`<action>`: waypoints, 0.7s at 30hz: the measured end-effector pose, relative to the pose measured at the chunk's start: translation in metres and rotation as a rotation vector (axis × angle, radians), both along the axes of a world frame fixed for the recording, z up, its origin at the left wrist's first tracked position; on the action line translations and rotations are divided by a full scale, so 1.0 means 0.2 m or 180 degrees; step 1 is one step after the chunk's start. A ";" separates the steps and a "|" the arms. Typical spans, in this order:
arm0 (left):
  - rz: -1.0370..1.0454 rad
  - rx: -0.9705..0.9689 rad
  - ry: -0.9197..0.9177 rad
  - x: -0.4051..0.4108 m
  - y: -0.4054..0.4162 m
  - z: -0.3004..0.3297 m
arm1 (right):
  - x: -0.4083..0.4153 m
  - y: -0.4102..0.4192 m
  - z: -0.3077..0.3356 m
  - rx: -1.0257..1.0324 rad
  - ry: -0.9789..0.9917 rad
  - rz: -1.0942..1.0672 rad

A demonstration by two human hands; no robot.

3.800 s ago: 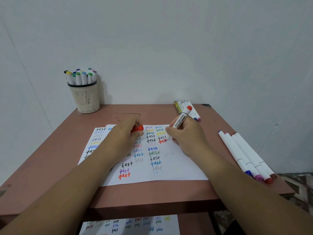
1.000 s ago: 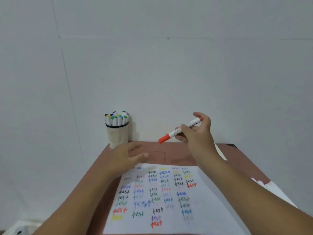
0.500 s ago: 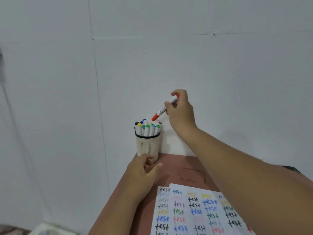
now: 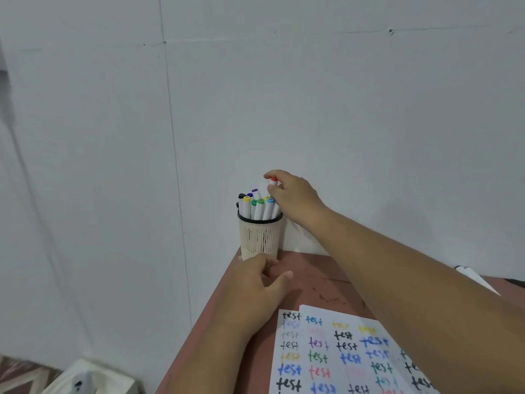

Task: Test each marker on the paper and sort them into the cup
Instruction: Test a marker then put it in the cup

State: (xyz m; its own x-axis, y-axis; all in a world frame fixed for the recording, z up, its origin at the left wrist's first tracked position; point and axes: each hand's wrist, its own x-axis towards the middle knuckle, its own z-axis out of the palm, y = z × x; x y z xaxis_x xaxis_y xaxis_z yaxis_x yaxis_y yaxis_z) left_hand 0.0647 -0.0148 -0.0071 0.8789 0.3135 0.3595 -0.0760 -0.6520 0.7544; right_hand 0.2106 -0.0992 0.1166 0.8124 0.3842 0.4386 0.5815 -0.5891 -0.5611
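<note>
Head view: white paper sheet [image 4: 326,351] with coloured "test" marks nearest. Left hand [image 4: 255,288] relaxed, holding nothing, beside cream slotted cup [image 4: 260,237]. Right hand [image 4: 292,194] pinches orange-capped white marker [image 4: 273,182] above cup. Marker likely light, rigid, smooth; hold mid-barrel.

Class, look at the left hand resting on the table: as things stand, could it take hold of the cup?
Probably yes. The left hand lies open on the table right at the foot of the cup, with nothing between them; the right hand is busy higher up, over the rim.
</note>
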 end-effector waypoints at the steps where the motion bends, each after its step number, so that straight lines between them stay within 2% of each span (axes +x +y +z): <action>1: -0.0013 0.0008 0.0018 0.00 0.00 0.00 | 0.00 0.00 0.00 0.0044 0.0023 0.0038; 5: -0.0043 0.0060 0.0032 -0.01 -0.01 0.01 | 0.00 -0.03 -0.01 0.0099 0.0087 0.0118; 9: -0.0090 0.0095 0.0037 -0.03 -0.03 0.02 | -0.03 -0.05 0.02 -0.0388 -0.0004 0.0022; 13: -0.0113 0.0133 0.0036 -0.04 -0.03 0.03 | -0.05 -0.14 0.04 -0.0209 -0.0061 -0.0024; 18: -0.0243 0.0292 -0.0029 -0.07 -0.07 0.07 | -0.13 -0.46 0.09 -0.0079 0.0003 0.0106; 21: -0.0470 0.0228 -0.0204 -0.06 -0.16 0.08 | -0.18 -0.71 0.12 -0.0040 0.0141 -0.0067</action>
